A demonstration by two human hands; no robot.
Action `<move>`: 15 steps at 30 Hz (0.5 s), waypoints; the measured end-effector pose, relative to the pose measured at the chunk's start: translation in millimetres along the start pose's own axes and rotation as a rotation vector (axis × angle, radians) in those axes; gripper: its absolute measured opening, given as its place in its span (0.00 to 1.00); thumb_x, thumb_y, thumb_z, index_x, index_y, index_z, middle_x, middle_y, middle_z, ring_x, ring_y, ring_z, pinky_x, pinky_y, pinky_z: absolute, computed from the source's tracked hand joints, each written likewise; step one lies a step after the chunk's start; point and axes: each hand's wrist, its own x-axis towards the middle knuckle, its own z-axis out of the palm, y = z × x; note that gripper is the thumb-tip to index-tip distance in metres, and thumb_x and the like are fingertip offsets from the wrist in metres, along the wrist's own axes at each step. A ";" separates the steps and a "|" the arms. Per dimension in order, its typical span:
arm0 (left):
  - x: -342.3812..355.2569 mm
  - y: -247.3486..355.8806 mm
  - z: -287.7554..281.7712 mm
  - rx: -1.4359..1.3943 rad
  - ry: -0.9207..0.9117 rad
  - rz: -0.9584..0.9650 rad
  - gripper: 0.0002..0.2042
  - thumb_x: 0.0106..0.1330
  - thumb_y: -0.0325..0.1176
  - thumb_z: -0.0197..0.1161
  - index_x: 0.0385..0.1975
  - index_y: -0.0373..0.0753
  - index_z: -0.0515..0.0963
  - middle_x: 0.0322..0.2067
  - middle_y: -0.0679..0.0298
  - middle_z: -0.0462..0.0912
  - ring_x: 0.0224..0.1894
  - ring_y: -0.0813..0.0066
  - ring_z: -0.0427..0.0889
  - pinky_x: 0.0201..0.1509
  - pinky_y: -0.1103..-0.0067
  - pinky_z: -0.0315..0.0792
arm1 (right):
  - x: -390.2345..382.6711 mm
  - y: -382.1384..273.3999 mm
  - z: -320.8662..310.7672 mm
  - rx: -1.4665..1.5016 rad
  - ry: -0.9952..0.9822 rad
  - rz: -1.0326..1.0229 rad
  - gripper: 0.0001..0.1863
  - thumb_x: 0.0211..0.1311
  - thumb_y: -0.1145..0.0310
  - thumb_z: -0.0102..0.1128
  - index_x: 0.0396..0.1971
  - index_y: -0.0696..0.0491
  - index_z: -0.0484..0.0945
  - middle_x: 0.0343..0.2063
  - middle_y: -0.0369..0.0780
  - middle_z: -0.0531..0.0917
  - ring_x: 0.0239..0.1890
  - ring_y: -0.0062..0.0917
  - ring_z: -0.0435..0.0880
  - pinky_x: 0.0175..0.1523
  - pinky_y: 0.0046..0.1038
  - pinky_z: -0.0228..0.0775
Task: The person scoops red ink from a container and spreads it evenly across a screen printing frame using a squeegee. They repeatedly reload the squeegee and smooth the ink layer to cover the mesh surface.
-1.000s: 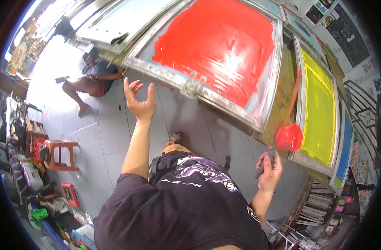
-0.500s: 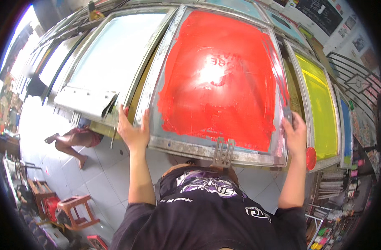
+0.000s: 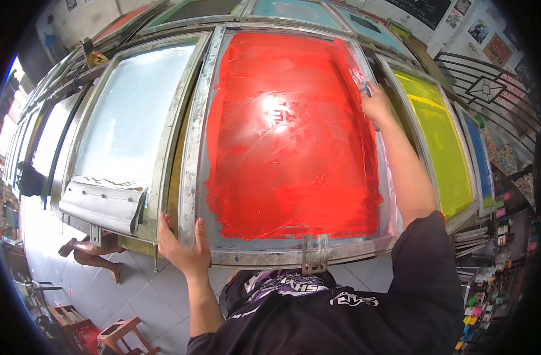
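A metal-framed printing screen [image 3: 190, 195] lies in front of me, its mesh spread with glossy red ink [image 3: 288, 171]. Dark lettering shows faintly through the ink. My left hand [image 3: 186, 245] is at the frame's near left corner, its fingers spread and nothing held in them. Reaching along the right rim, my right hand [image 3: 377, 105] is closed round a narrow grey tool [image 3: 364, 89]. Most of that tool is hidden by the hand, so its exact kind cannot be told. A metal clamp [image 3: 315, 254] grips the middle of the near frame edge.
To the left is a screen with white ink [image 3: 134, 100], a grey squeegee-like blade [image 3: 102, 207] across its near end. A yellow-inked screen [image 3: 439, 142] and a blue one [image 3: 479, 157] stand right. Another person's legs [image 3: 96, 254] and a stool [image 3: 125, 337] are at lower left.
My right hand has moved forward along the right rim, still gripping the tool. My left hand stays by the near left corner. The whole view has shifted, and the screens sit lower in it.
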 end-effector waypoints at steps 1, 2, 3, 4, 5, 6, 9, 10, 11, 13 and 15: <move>-0.4 0.8 0.6 0.002 0.000 -0.002 0.36 0.53 0.46 0.68 0.57 0.29 0.64 0.50 0.52 0.75 0.52 0.59 0.73 0.59 0.67 0.55 | 3.0 -2.9 6.0 -0.034 0.009 -0.016 0.25 0.57 0.66 0.54 0.57 0.53 0.69 0.47 0.52 0.78 0.51 0.40 0.77 0.52 0.33 0.68; -0.5 1.2 1.3 0.004 0.000 -0.005 0.36 0.53 0.46 0.68 0.57 0.29 0.64 0.50 0.52 0.75 0.52 0.59 0.73 0.59 0.67 0.55 | 7.5 -7.6 6.9 -0.095 0.005 -0.037 0.25 0.57 0.64 0.54 0.57 0.51 0.69 0.48 0.51 0.77 0.51 0.41 0.76 0.53 0.34 0.68; -0.5 0.8 0.6 0.009 0.007 -0.012 0.36 0.53 0.46 0.68 0.57 0.30 0.64 0.49 0.52 0.75 0.51 0.59 0.73 0.59 0.67 0.55 | 11.7 -14.9 8.7 -0.127 -0.023 -0.052 0.25 0.58 0.64 0.53 0.57 0.51 0.69 0.48 0.50 0.77 0.51 0.41 0.76 0.54 0.34 0.68; -0.3 0.1 -0.5 -0.004 0.008 -0.017 0.36 0.53 0.46 0.68 0.57 0.30 0.64 0.49 0.52 0.75 0.51 0.59 0.73 0.59 0.67 0.55 | 16.3 -21.5 11.2 -0.158 -0.051 -0.068 0.25 0.58 0.63 0.53 0.57 0.50 0.69 0.49 0.50 0.77 0.52 0.41 0.76 0.54 0.35 0.67; -0.2 -0.8 -1.7 -0.016 0.010 -0.024 0.36 0.53 0.46 0.68 0.57 0.30 0.64 0.49 0.52 0.75 0.51 0.59 0.73 0.59 0.68 0.55 | 21.8 -26.3 15.0 -0.188 -0.080 -0.087 0.25 0.58 0.62 0.53 0.57 0.50 0.69 0.49 0.50 0.77 0.52 0.41 0.76 0.55 0.35 0.67; 1.1 1.2 1.0 -0.043 0.012 -0.027 0.35 0.53 0.45 0.68 0.57 0.30 0.64 0.49 0.52 0.75 0.51 0.60 0.73 0.59 0.68 0.55 | 32.7 -24.0 17.8 -0.237 -0.080 -0.135 0.25 0.58 0.62 0.53 0.57 0.49 0.69 0.49 0.50 0.77 0.52 0.42 0.76 0.55 0.35 0.67; 2.1 1.8 3.6 -0.043 0.023 -0.054 0.36 0.52 0.45 0.68 0.57 0.30 0.65 0.49 0.52 0.75 0.51 0.59 0.73 0.58 0.68 0.55 | 52.8 -25.3 43.5 -0.298 -0.109 -0.291 0.25 0.59 0.61 0.52 0.58 0.48 0.69 0.49 0.49 0.77 0.52 0.42 0.75 0.56 0.35 0.67; 2.4 1.3 2.8 -0.048 0.023 -0.050 0.36 0.52 0.45 0.68 0.57 0.30 0.65 0.49 0.52 0.75 0.51 0.59 0.73 0.58 0.68 0.55 | 53.6 -35.9 54.5 -0.263 -0.126 -0.345 0.25 0.59 0.61 0.52 0.58 0.48 0.69 0.49 0.49 0.77 0.52 0.42 0.75 0.56 0.35 0.67; 2.6 1.4 2.2 -0.054 0.023 -0.046 0.36 0.52 0.45 0.68 0.57 0.30 0.65 0.49 0.52 0.75 0.51 0.59 0.73 0.58 0.68 0.55 | 53.6 -47.8 64.9 -0.228 -0.143 -0.399 0.25 0.59 0.61 0.52 0.58 0.48 0.69 0.49 0.48 0.77 0.52 0.42 0.75 0.56 0.35 0.67; 1.1 1.8 -0.7 -0.043 0.016 -0.041 0.36 0.52 0.45 0.69 0.57 0.30 0.64 0.49 0.52 0.75 0.51 0.59 0.73 0.58 0.68 0.55 | 56.6 -75.0 82.3 -0.220 -0.204 -0.427 0.25 0.59 0.62 0.52 0.58 0.48 0.69 0.50 0.49 0.76 0.52 0.42 0.75 0.56 0.35 0.67; 1.9 3.3 -1.6 -0.024 0.015 -0.040 0.36 0.51 0.45 0.69 0.57 0.30 0.64 0.49 0.53 0.75 0.51 0.59 0.73 0.58 0.68 0.56 | 64.1 -98.3 95.8 -0.262 -0.225 -0.443 0.24 0.59 0.62 0.52 0.58 0.48 0.69 0.50 0.49 0.76 0.52 0.42 0.76 0.56 0.35 0.67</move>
